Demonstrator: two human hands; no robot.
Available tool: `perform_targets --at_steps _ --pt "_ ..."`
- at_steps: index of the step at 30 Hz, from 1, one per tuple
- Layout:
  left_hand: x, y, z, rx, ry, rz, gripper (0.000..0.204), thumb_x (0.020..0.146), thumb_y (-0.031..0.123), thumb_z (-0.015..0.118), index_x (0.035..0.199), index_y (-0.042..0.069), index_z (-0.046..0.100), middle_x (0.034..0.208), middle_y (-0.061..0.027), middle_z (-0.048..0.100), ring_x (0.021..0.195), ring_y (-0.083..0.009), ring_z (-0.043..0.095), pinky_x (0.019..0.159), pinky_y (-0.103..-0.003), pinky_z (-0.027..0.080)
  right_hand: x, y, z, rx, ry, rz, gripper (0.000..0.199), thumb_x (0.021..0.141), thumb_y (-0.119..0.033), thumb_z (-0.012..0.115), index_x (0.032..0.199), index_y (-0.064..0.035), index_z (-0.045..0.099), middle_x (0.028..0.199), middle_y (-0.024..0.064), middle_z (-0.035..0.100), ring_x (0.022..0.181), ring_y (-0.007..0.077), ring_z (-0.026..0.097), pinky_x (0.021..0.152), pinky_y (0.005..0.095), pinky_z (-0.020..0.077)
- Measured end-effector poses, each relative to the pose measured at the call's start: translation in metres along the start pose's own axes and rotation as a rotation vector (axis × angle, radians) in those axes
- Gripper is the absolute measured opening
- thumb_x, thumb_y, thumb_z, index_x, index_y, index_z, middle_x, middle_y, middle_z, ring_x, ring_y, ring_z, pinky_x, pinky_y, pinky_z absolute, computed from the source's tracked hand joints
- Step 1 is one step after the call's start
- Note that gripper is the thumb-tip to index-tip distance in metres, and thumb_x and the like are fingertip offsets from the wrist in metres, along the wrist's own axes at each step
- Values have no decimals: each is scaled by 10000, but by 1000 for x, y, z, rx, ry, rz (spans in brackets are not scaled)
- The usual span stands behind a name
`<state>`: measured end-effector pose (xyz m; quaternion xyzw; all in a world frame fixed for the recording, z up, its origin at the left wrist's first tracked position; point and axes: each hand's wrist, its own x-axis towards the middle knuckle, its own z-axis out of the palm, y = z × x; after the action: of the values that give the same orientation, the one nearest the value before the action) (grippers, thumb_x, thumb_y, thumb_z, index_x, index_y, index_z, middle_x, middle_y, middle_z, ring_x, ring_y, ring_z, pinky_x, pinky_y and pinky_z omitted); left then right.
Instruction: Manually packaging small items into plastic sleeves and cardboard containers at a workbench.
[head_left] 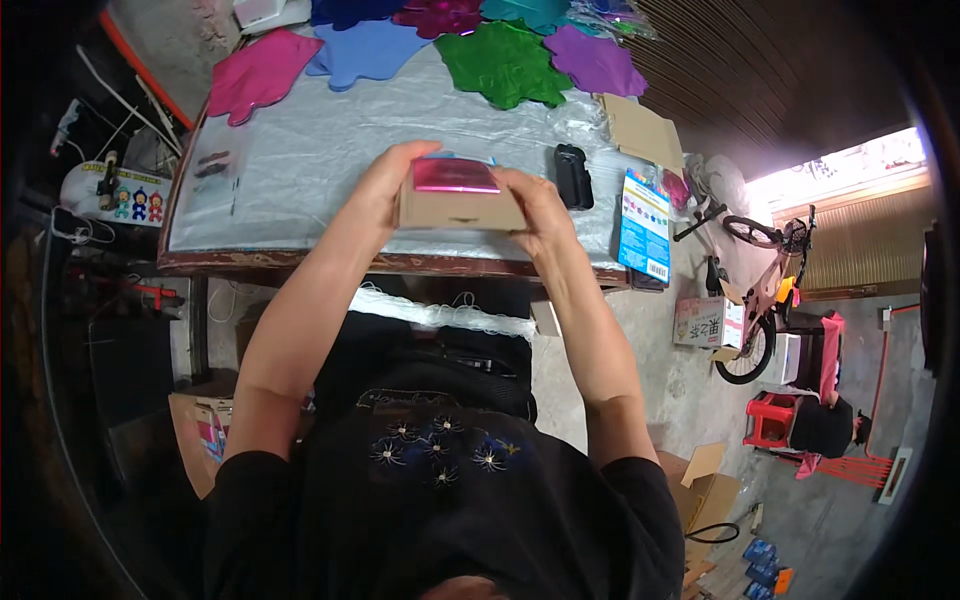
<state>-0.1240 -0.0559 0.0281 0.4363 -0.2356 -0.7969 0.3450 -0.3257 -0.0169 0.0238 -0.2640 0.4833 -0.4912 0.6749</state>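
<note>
Box sits between both hands at the table's near edge; can't tell if its underside touches the sheeting. Left hand is closed on its left end, right hand on its right; most fingertips are hidden. Pink foil shows at the box's upper side, just between the hands. For a good hold, I'd squeeze the ends evenly and lightly, since thin card likely buckles. Hold it level so the slick foil doesn't slide. Best worked farther in from the edge, clear of the black case near the right hand.
</note>
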Motion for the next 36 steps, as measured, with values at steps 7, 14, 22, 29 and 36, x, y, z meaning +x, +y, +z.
perform_targets --at_steps 7,14,22,29,36 --pt "16 5 -9 13 64 33 375 971 372 518 1164 59 593 1078 -89 682 935 -201 665 818 -358 536 16 -8 -2 177 -93 100 150 893 -197 666 914 -49 663 731 62 625 535 127 545 406 245 409" --pt "8 7 -7 -6 88 38 429 1009 372 437 1266 53 563 1132 -94 670 991 -189 649 868 -356 522 5 -9 9 132 -93 30 135 885 -151 674 835 -27 658 702 50 627 532 128 552 425 257 410" --pt "-13 1 -13 -182 -169 101 355 990 303 551 1223 38 594 1110 -104 672 984 -178 654 874 -345 531 -22 6 0 -300 -94 -257 150 910 -172 670 914 -22 679 750 10 649 612 73 561 540 243 452" --pt "-33 -22 -24 85 -133 255 225 933 175 658 1116 45 640 1028 -56 686 918 -114 651 813 -275 531 -33 8 -1 -386 -57 -343 146 911 -142 682 955 -4 689 764 -10 653 675 42 560 609 216 433" --pt "-34 -20 -13 183 -147 266 260 938 160 647 1144 0 657 1011 -68 702 906 -110 660 808 -264 530 -24 -4 2 -366 -92 -364 150 895 -114 702 971 15 684 772 -10 660 696 41 561 671 208 430"
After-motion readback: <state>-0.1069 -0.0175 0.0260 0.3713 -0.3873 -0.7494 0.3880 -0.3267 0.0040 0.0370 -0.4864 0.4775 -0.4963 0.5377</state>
